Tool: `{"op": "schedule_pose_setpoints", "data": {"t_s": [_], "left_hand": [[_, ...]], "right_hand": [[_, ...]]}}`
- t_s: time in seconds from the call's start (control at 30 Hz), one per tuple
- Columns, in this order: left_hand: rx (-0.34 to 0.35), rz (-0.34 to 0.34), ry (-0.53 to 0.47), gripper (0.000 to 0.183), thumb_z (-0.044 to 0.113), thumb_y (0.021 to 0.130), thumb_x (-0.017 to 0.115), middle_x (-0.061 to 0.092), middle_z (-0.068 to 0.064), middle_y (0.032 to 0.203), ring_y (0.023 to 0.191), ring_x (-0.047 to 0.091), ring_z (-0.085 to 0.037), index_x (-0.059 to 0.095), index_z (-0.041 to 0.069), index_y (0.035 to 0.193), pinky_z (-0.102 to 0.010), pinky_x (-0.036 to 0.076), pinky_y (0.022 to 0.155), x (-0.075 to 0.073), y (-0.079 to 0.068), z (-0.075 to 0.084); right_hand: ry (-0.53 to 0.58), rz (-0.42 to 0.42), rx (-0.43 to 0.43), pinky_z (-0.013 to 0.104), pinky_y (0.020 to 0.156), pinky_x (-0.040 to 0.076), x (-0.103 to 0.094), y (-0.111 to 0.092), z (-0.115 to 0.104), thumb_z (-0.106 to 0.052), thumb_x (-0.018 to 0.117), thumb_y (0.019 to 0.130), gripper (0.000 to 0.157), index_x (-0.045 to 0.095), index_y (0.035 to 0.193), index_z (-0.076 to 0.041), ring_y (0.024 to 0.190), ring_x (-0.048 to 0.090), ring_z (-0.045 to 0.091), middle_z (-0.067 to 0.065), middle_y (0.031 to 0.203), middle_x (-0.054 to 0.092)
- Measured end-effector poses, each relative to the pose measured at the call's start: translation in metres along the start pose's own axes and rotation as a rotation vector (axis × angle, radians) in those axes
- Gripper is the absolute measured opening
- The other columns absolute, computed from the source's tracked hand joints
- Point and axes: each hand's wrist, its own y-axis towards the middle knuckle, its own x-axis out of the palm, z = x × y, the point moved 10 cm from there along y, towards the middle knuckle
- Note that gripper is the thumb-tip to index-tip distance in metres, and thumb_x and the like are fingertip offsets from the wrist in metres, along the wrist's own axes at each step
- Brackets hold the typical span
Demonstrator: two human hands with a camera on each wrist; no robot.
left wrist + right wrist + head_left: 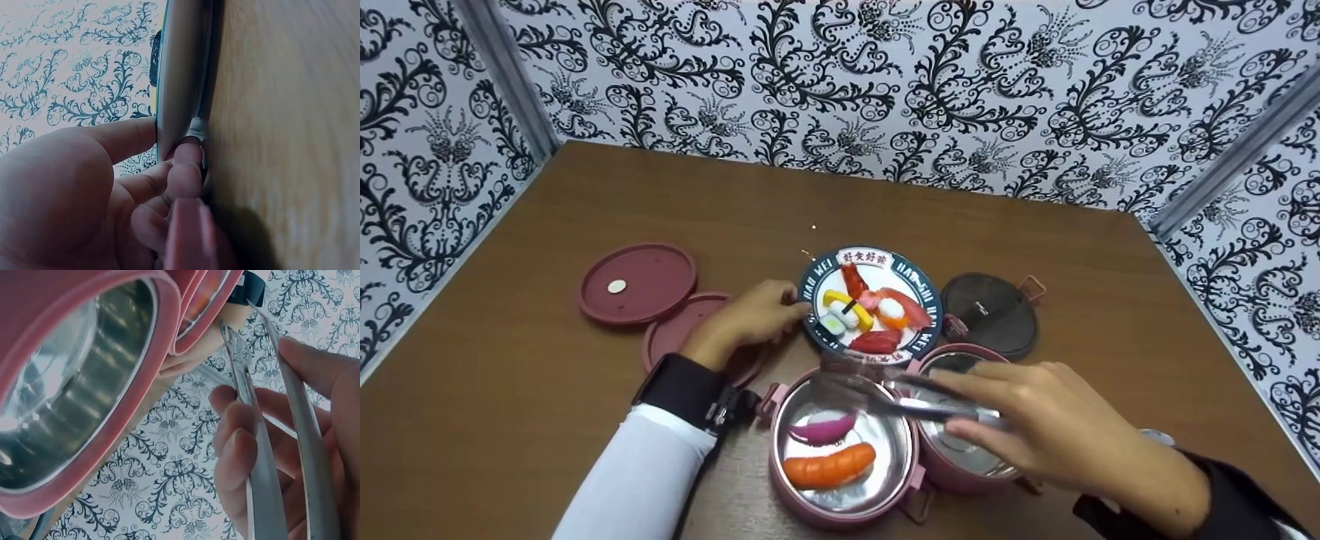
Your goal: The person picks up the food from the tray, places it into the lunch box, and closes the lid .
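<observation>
My left hand (757, 311) holds the left rim of a round plate (819, 279), thumb on the upper side and fingers under the edge in the left wrist view. Several toy sushi pieces (876, 341) lie on the plate. Metal tongs (261, 455) are in my right hand (1042, 409); their tips stand apart with nothing visible between them in the right wrist view. In the head view the blurred tongs reach over a pink steel-lined pot (778, 461). Inside it lie an orange ridged food piece (830, 466) and a purple crescent-shaped piece (823, 430).
A second pink pot (956, 476) stands against the first, on its right, partly under my right hand. Two dark pink lids (649, 274) overlap at the left. A dark round lid (997, 315) with a clasp lies right of the plate. Patterned walls border the wooden table (720, 202).
</observation>
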Motion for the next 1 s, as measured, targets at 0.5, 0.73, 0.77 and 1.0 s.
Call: {"op": "schedule_pose_setpoints", "data": {"t_s": [0.5,0.73,0.77,1.0], "left_hand": [[-0.006,0.002,-0.014,0.021,0.026,0.101,0.057,0.058,-0.005,0.076,0.054,0.052,-0.014,0.058,0.007,0.090,-0.026,0.046,0.052,-0.001,0.000,-0.006],[0.013,-0.004,-0.024,0.021,0.025,0.100,0.058,0.058,-0.003,0.074,0.053,0.052,-0.013,0.058,0.007,0.088,-0.025,0.046,0.052,0.002,0.001,-0.002],[0.019,-0.002,-0.028,0.022,0.024,0.100,0.058,0.058,-0.003,0.073,0.052,0.051,-0.013,0.058,0.007,0.087,-0.025,0.045,0.051,0.002,0.000,-0.002],[0.026,0.006,-0.034,0.022,0.024,0.100,0.057,0.057,-0.002,0.070,0.050,0.050,-0.012,0.057,0.007,0.086,-0.025,0.044,0.050,-0.001,-0.001,0.000]], "right_hand": [[-0.170,-0.038,0.281,0.045,0.067,0.057,0.026,0.033,0.064,-0.041,0.072,0.090,0.048,0.067,0.129,-0.014,0.083,0.071,0.027,0.011,0.105,0.074],[-0.126,-0.121,0.337,0.044,0.066,0.057,0.042,0.041,0.077,-0.039,0.071,0.092,0.047,0.066,0.130,-0.013,0.079,0.070,0.025,0.009,0.103,0.075],[-0.129,-0.119,0.330,0.044,0.065,0.056,0.043,0.042,0.077,-0.038,0.071,0.091,0.046,0.067,0.130,-0.013,0.078,0.070,0.025,0.009,0.103,0.075],[-0.140,-0.147,0.306,0.033,0.054,0.045,0.049,0.049,0.075,-0.035,0.073,0.091,0.044,0.068,0.129,-0.014,0.068,0.062,0.018,0.008,0.095,0.073]]}}
